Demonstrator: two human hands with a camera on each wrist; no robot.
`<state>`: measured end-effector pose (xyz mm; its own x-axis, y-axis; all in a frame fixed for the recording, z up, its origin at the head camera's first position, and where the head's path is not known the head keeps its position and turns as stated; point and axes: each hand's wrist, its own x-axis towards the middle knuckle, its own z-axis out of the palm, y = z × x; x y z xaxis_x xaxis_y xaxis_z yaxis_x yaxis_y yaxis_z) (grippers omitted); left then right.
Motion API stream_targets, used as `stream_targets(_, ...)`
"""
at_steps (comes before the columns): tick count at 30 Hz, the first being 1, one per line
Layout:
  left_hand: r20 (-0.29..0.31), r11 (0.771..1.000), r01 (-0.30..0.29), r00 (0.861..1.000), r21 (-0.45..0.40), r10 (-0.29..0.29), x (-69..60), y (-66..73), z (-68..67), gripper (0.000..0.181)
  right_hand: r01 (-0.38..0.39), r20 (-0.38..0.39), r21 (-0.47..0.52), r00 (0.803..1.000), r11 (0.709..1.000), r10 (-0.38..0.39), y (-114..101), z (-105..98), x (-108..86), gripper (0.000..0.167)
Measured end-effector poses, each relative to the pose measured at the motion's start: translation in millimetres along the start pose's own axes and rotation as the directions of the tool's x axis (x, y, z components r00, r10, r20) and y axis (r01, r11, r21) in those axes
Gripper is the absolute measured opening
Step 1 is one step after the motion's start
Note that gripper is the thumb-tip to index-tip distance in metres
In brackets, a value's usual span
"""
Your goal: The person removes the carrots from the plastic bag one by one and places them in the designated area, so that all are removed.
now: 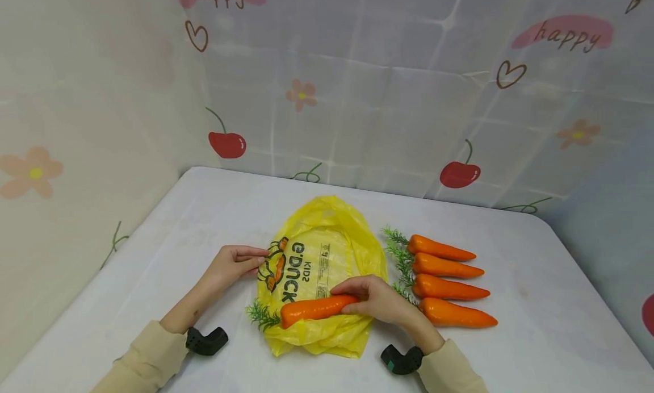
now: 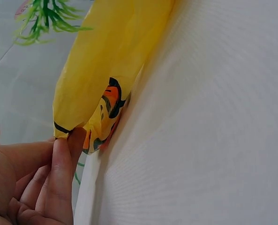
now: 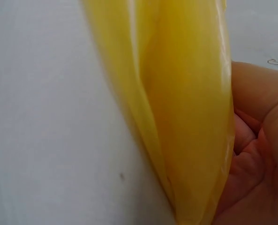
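A yellow plastic bag (image 1: 352, 251) with printed lettering and a duck lies on the white table. My left hand (image 1: 235, 266) pinches its left edge between thumb and fingers, which the left wrist view shows closely. Across the near part of the bag lies an orange carrot (image 1: 315, 309), its green leafy top (image 1: 262, 315) pointing left past the bag's edge. My right hand (image 1: 380, 299) grips this carrot by its narrow right end. In the right wrist view the bag's yellow film (image 3: 190, 108) covers the carrot and part of the hand (image 3: 256, 150).
Several more carrots (image 1: 449, 289) lie in a column right of the bag, leaves to the left and tips to the right. The white table (image 1: 541, 302) meets a printed cloth backdrop (image 1: 357, 126) at its far edge. Each wrist wears a black device (image 1: 206, 342).
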<state>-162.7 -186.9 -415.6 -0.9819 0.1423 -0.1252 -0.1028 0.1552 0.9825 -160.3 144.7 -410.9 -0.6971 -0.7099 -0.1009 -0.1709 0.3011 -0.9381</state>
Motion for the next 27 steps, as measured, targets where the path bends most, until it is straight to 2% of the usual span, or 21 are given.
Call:
stream_targets(10, -0.005, 1.000, 0.003, 1.000, 0.000, -0.003, 0.4, -2.4, 1.8, 0.027, 0.007, -0.009, -0.055, 1.000, 0.998, -0.007, 0, 1, -1.8, 0.036)
stream_targets(21, -0.006, 1.000, 0.000, 1.000, 0.000, 0.000, -0.2, -0.9, 1.6, 0.028, -0.007, -0.047, -0.076, 0.999, 0.997, 0.003, 1, 3, -1.5, 0.034)
stream_targets(27, -0.011, 1.000, 0.007, 1.000, 0.005, -0.006, -0.5, -0.7, 0.6, 0.029, 0.001, -0.068, -0.103, 0.998, 0.995, -0.008, -9, 6, -2.3, 0.031)
